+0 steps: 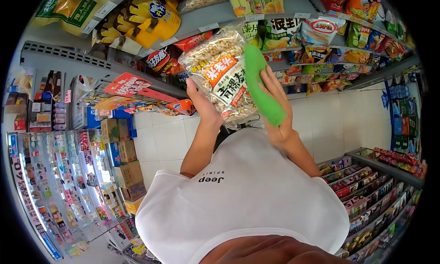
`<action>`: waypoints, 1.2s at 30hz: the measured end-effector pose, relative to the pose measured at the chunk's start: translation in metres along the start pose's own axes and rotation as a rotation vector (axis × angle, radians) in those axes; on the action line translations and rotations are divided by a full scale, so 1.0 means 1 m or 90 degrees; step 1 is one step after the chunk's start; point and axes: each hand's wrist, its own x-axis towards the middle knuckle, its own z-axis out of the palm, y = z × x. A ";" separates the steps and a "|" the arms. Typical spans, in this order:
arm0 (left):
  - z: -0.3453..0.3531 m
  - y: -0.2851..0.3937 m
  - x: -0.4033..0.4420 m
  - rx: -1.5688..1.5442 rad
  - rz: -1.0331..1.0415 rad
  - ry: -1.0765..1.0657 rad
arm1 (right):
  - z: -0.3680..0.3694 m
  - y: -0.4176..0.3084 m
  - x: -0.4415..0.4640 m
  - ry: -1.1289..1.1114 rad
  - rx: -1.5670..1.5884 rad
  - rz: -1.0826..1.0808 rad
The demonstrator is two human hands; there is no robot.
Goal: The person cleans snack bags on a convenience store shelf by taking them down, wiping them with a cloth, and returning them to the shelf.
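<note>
Between our two hands, the clear bag of puffed grain (220,74) hangs tilted, its printed front turned up toward us. Our left hand (206,107) is clamped on its lower left edge, thumb along the side; the fingers go behind the plastic, so we cannot tell how far they reach under it. Our right hand (281,95) holds a green cloth (260,85) against the bag's right side, fingers laid over the fabric, thumb out of sight. The wrap looks slick and crinkled, so if the cloth presses harder on that side than our left fingers can resist, the bag could twist or slide out of our hold. A hard squeeze from both hands might also crush the light puffs or strain a seam. Just beyond our fingertips, the bag's top end comes near the front edge of the grey shelf (215,15), where a careless upward swing could catch the price tags or nudge the red packets (165,61) ahead of our left hand. Below and beyond our right hand lies the tiled floor (341,119), where a slipped bag could land.
</note>
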 end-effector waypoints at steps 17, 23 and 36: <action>0.003 0.086 0.088 0.197 0.162 0.003 | 0.018 0.029 -0.064 0.206 0.623 0.633; 0.047 0.119 0.130 0.226 0.198 -0.087 | 0.006 0.039 -0.075 0.244 0.636 0.623; 0.048 0.099 0.248 0.247 0.285 -0.231 | 0.000 0.034 -0.078 0.275 0.622 0.611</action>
